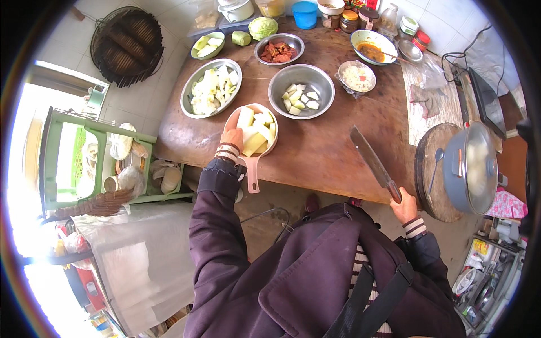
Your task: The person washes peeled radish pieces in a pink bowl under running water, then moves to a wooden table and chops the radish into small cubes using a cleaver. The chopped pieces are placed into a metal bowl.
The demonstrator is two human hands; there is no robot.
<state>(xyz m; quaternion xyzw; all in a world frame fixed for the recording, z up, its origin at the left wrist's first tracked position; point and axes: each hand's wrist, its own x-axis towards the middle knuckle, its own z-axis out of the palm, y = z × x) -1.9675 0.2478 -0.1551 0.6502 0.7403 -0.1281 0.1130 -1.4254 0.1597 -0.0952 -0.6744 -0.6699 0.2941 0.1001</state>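
Note:
My right hand (404, 207) is closed around the handle of a kitchen cleaver (372, 157), whose blade points forward and left above the table's front edge. At the left rim of a pink plastic scoop with a handle (252, 169) is my left hand (232, 138). Its fingertips are hidden, so I cannot tell if they grip the rim or a piece inside. Large pale-green peeled vegetable chunks (255, 143) fill the scoop. Beyond it, a steel bowl (325, 105) contains several smaller cut pieces (294, 98). To the left, another steel bowl (184, 101) is heaped with pale chopped vegetable (209, 91).
On the wooden table (321, 152) are a bowl of reddish pieces (279, 53), a cabbage (263, 28), a sauce bowl (372, 47) and a plastic-wrapped bowl (357, 77). At right, a lidded pot (471, 169) and a spoon (437, 169) rest on a round chopping block (427, 139). A green shelf (101, 131) stands left.

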